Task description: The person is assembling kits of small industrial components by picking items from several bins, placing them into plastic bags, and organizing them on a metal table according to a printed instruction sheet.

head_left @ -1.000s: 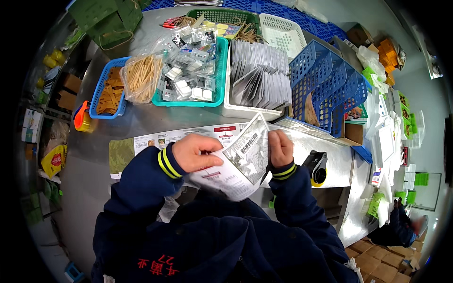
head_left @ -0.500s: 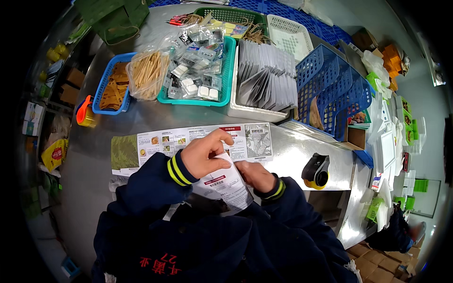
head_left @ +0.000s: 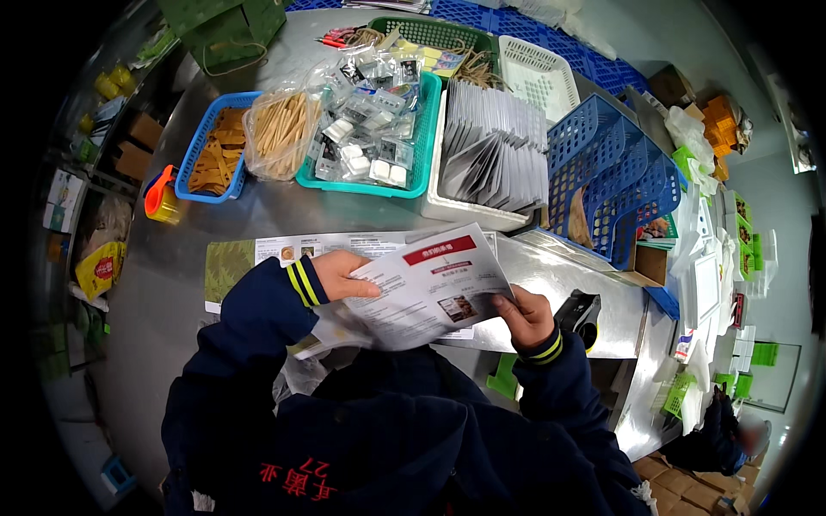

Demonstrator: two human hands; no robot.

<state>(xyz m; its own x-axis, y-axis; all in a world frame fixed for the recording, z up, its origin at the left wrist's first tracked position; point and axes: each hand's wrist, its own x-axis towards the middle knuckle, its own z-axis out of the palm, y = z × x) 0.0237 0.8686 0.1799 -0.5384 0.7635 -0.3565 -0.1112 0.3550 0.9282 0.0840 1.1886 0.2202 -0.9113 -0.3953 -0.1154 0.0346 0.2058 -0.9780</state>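
Here's the printed leaflet (head_left: 430,288), up in the air over the near edge of the steel table (head_left: 163,292), right in front of the person's body, and both hands are on it! The left hand (head_left: 338,277) clamps the far left part, thumb lying across the upper face; the right hand (head_left: 529,318) pinches the right end near its lower corner, thumb on top, the other fingers mostly hidden under the paper. Long axis: roughly left to right, on a slant, right end pitched farther from the body and left end nearer. The short right edge faces out past the right hand, the printed face tips up toward the camera. And what a look at it: white, glossy, a red banner (head_left: 440,249) close to the far edge, rows of small dark print, a little dark photo (head_left: 457,308) by the near right corner. Down at the left it sags into a curved, blurred layer; how many folds, I cannot tell. Beneath and beyond it, flat on the steel, lies a second sheet (head_left: 267,249), stretched left to right, with a green leaf-patterned panel (head_left: 228,275) at its left end. Just beside the right hand sits a black-and-yellow tape dispenser (head_left: 575,311).
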